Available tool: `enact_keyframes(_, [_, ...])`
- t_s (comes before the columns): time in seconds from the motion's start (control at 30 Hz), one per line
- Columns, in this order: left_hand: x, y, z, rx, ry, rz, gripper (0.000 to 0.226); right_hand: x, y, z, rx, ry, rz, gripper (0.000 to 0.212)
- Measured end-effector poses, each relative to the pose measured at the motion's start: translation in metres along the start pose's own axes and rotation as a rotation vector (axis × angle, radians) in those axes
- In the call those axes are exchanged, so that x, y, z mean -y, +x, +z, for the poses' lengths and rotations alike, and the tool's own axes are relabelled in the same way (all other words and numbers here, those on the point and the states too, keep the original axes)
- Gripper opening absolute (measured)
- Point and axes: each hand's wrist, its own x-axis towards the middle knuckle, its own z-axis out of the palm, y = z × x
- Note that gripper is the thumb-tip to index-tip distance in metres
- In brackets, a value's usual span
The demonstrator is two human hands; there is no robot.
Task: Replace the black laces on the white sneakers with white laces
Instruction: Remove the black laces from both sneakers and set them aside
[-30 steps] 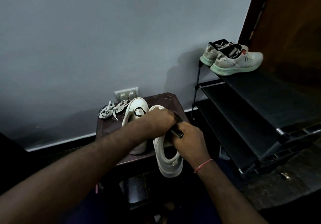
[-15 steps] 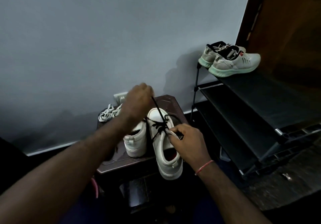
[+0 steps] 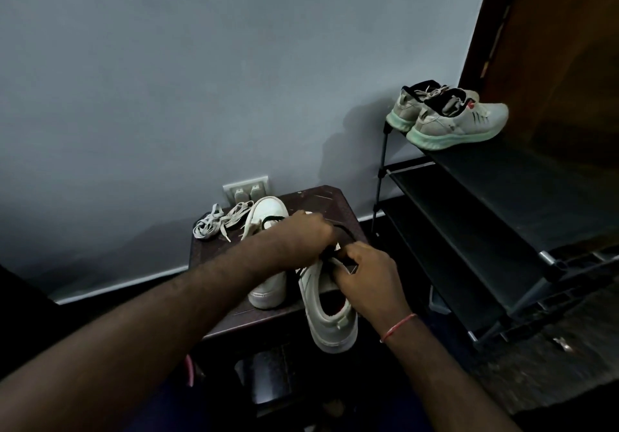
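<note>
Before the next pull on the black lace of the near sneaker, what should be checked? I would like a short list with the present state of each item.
1. Sneaker braced: the right hand grips the near sneaker at its lacing: ok.
2. Lace gripped: a loop of black lace runs out from under the left hand, but the pinch itself is hidden: cannot tell.
3. Sneaker supported: its heel overhangs the edge of the stool: not ok.
4. White laces ready: they lie on the stool beside the far sneaker: ok.
5. Far sneaker unlaced: a dark lace shows on it: not ok.
</note>
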Motion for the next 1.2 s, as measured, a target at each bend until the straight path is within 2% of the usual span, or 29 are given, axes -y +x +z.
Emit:
enact_keyframes(0.1, [0.0,-0.001,-0.001,-0.093,-0.006,-0.099,0.024,0.0,0.0,0.0,-0.015,0.022,0.007,0.01])
enact_keyframes(0.23, [0.002,-0.006,0.0,-0.333,-0.188,-0.334,0.027,-0.004,0.001,0.0,-0.019,0.057,-0.014,0.011])
enact_keyframes(0.37, [0.034,-0.01,-0.007,-0.563,-0.345,-0.593,0.026,-0.006,0.002,0.002,-0.016,0.086,-0.013,0.009])
enact_keyframes(0.47, [0.043,-0.012,-0.001,-0.507,-0.378,-0.708,0.025,-0.005,0.001,0.002,-0.017,0.106,0.001,0.008])
enact_keyframes(0.53, [0.039,-0.011,0.006,-0.398,-0.274,-0.633,0.032,-0.004,0.001,0.002,-0.017,0.1,0.006,0.007])
enact_keyframes(0.63, [0.022,-0.009,0.008,-0.302,-0.174,-0.246,0.062,-0.004,0.001,0.002,-0.027,0.091,0.005,0.005])
enact_keyframes(0.67, [0.015,-0.008,0.005,-0.239,-0.162,-0.13,0.063,-0.004,0.002,0.002,-0.023,0.084,0.002,0.005])
enact_keyframes(0.73, [0.001,-0.003,-0.002,-0.064,-0.126,-0.013,0.05,-0.004,0.003,0.002,-0.013,0.074,0.004,0.009])
enact_keyframes(0.8, [-0.005,0.001,-0.004,0.016,-0.08,0.002,0.035,-0.004,0.003,0.002,-0.006,0.066,0.008,0.014])
enact_keyframes(0.9, [-0.002,0.005,-0.005,0.028,-0.008,-0.005,0.025,-0.005,0.002,0.002,-0.008,0.063,0.012,0.016])
enact_keyframes(1.03, [-0.002,0.003,-0.001,-0.023,0.033,-0.034,0.025,-0.004,0.003,0.0,-0.014,0.088,0.021,0.013])
enact_keyframes(1.2, [0.012,-0.002,0.009,-0.129,-0.097,-0.061,0.019,-0.004,0.0,0.001,-0.03,0.191,0.052,0.002])
